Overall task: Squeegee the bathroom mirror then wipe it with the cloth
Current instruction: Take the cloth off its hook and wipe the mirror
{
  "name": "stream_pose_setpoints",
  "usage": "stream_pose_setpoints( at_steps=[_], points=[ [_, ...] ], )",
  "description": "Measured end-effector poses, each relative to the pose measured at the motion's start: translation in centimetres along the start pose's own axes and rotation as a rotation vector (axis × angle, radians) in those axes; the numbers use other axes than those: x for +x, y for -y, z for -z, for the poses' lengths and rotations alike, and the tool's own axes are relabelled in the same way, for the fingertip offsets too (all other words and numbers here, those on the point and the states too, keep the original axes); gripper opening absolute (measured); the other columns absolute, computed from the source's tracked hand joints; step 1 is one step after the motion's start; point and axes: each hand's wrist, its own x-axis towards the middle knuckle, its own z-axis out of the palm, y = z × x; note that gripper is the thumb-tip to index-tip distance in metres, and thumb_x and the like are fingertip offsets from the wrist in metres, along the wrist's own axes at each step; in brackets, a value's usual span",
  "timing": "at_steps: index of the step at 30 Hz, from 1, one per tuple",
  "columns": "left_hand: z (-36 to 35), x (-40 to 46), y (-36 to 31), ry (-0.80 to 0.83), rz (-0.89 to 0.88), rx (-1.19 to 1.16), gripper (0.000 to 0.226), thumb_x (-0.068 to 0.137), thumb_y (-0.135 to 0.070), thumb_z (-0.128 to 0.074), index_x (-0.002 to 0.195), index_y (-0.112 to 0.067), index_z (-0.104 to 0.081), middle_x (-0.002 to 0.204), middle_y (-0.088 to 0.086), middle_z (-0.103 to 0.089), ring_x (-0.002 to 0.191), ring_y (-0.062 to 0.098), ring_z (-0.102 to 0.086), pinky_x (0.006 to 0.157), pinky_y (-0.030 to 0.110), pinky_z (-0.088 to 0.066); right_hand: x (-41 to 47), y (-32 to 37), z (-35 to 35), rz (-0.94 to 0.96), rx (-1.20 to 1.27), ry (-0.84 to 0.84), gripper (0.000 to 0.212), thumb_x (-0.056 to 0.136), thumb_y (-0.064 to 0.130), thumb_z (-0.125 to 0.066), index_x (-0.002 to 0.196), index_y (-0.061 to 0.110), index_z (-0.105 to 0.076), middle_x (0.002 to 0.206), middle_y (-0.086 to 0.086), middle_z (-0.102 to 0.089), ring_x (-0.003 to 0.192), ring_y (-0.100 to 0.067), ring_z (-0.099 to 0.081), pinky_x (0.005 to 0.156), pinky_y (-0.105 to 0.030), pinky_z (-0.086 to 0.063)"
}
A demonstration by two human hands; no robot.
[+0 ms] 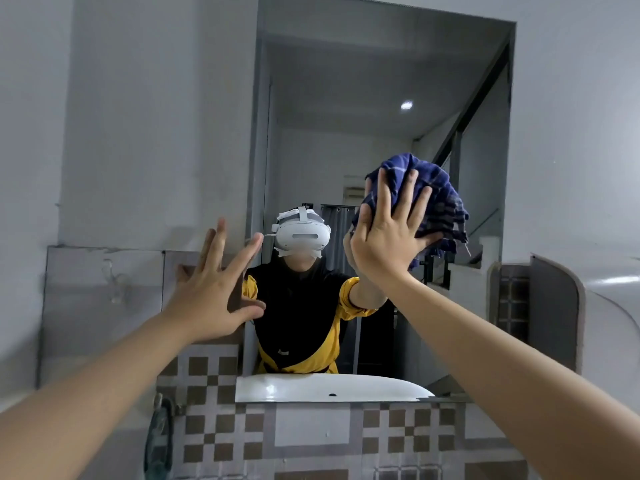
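The mirror [381,98] is hanging on the grey wall [156,116] straight ahead of the person, its lower edge sitting just above a band of brown-and-white checked tiles [214,427].

Nearest the camera, two bare forearms are reaching forward and up from the bottom corners of the view. The left hand [211,299] is stretching toward the wall at the mirror's left edge, fingers straight and spread wide, holding nothing; whether the fingertips are actually touching the wall or the glass cannot be told. The right hand [388,237] is pressing flat against the mirror, on the right side at about mid-height, with its fingers [382,195] straight and fanned over a bunched blue checked cloth [440,195]. The cloth is lying between the palm and the glass, and its loose folds are spilling out above and to the right of the fingers.

Beyond the hands, the glass is reflecting the person in a black and yellow top with a white headset [302,233] strapped on, and the reflected arm is meeting the real right hand at the cloth. Along the bottom of the mirror, a white basin [329,388] is showing in reflection. Deeper in the reflection, a ceiling light [406,105] is glowing as a small bright spot. To the right of the mirror, a curved white surface [616,306] is catching a streak of light.
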Motion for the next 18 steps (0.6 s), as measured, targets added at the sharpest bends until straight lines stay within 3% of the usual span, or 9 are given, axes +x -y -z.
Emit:
stream_pose_setpoints(
  at_steps=[3,8,18],
  points=[
    [-0.9,-0.7,0.6,0.034,-0.010,0.020,0.118,0.063,-0.068,-0.064,0.141,-0.045,0.021,0.141,-0.003,0.052,0.132,0.023,0.038,0.106,0.065,-0.019,-0.5,2.5,-0.9,0.072,0.001,0.015,0.053,0.099,0.041,-0.030,0.147,0.048,-0.010,0.163,0.003,0.004,0.149,-0.026,0.009,0.098,-0.081,-0.001],
    [-1.9,-0.7,1.3,0.054,-0.005,0.006,0.120,0.067,-0.060,-0.069,0.136,-0.050,0.029,0.135,-0.008,0.057,0.129,0.020,0.046,0.108,0.066,-0.003,-0.9,7.0,-2.2,0.191,0.002,0.084,0.051,0.099,0.042,-0.029,0.147,0.049,-0.011,0.163,0.003,0.008,0.148,-0.024,0.013,0.099,-0.080,0.001],
    [-3.6,-1.7,2.5,-0.068,-0.006,0.025,0.106,0.071,-0.070,-0.055,0.141,-0.048,0.020,0.147,-0.001,0.043,0.138,0.024,0.035,0.107,0.064,0.002,-2.1,10.4,-3.9,0.651,-0.141,0.122,0.052,0.098,0.043,-0.029,0.148,0.045,-0.016,0.163,0.001,-0.006,0.150,-0.028,0.000,0.102,-0.078,-0.006]
  ],
)
